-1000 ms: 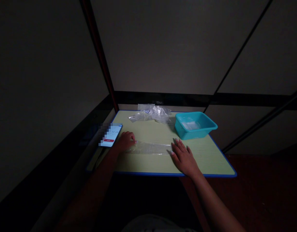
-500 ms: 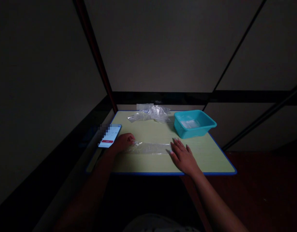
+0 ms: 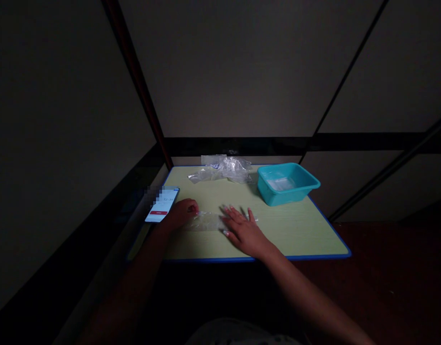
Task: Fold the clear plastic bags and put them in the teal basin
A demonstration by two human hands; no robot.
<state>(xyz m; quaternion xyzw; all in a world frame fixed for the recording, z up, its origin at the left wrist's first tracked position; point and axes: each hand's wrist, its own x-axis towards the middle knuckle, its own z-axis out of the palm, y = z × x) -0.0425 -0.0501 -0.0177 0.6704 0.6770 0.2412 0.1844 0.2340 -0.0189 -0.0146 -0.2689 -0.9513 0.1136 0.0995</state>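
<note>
A clear plastic bag (image 3: pixel 209 222) lies flattened in a strip across the near part of the table. My left hand (image 3: pixel 184 212) is closed at the strip's left end, with thumb and fingers pinched on the plastic. Over the strip's right part, my right hand (image 3: pixel 243 231) is palm down with its fingers spread, covering some of the plastic. A short bit of the strip shows just beyond the right fingers. Whether the right palm presses on it, I cannot tell.
The pale table (image 3: pixel 295 239) has a blue edge. A turquoise basin (image 3: pixel 292 195) with clear plastic inside stands at the right. Crumpled clear plastic bags (image 3: pixel 229 168) lie at the back. A lit phone (image 3: pixel 163 205) rests at the left edge, close to my left forearm.
My right hand has slid left along the plastic strip, toward my left hand, with its fingers now more spread. My left hand keeps its pinch at the left end.
</note>
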